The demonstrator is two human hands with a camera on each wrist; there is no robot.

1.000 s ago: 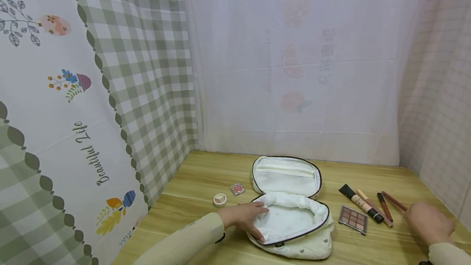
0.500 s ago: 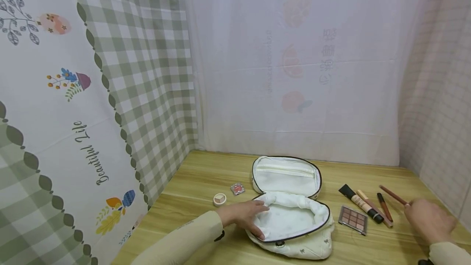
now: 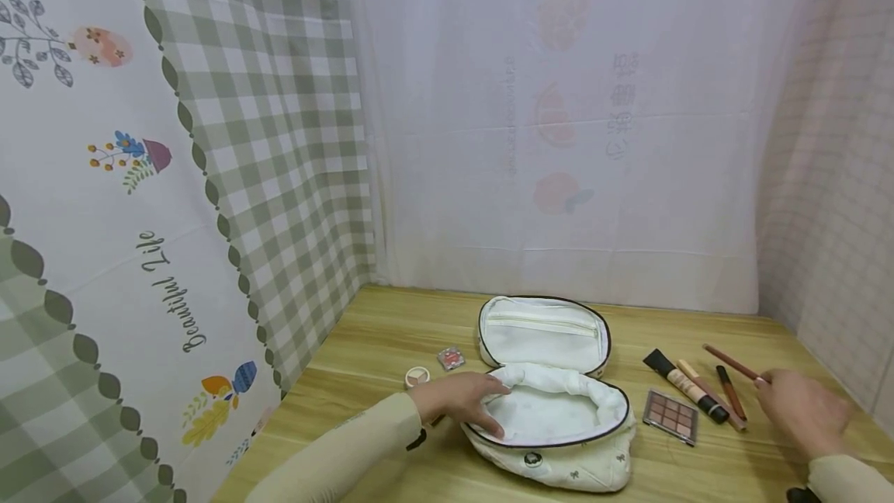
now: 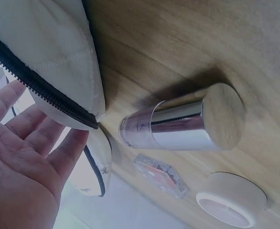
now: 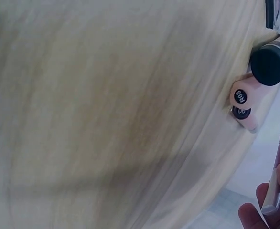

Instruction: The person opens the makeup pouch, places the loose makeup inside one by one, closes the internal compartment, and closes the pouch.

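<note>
An unzipped cream cosmetic bag [image 3: 566, 470] stands with its lid folded back and its white lining showing. My left hand [image 3: 464, 398] holds the bag's left rim, fingers reaching over the zipper edge into the opening. Beside that hand, in the left wrist view, a shiny silver cylinder with a clear pinkish end [image 4: 183, 124] lies on the table; my forearm mostly hides it in the head view. At the far right, my right hand [image 3: 803, 410] pinches a slim pink-brown pen-shaped cosmetic [image 3: 729, 360]. Its pale end lies among the fingers in the right wrist view.
Right of the bag lie an eyeshadow palette [image 3: 670, 416], a black-capped foundation tube [image 3: 687, 386], a slim pink tube [image 3: 708, 393] and a dark brown pencil [image 3: 730, 393]. Left of it are a round cream pot [image 3: 417, 376] and a small clear compact [image 3: 451, 358].
My right hand has raised the pen-shaped cosmetic and moved it left, over the brown pencil in the head view. My left hand has shifted slightly; the bag's front rim sits higher.
</note>
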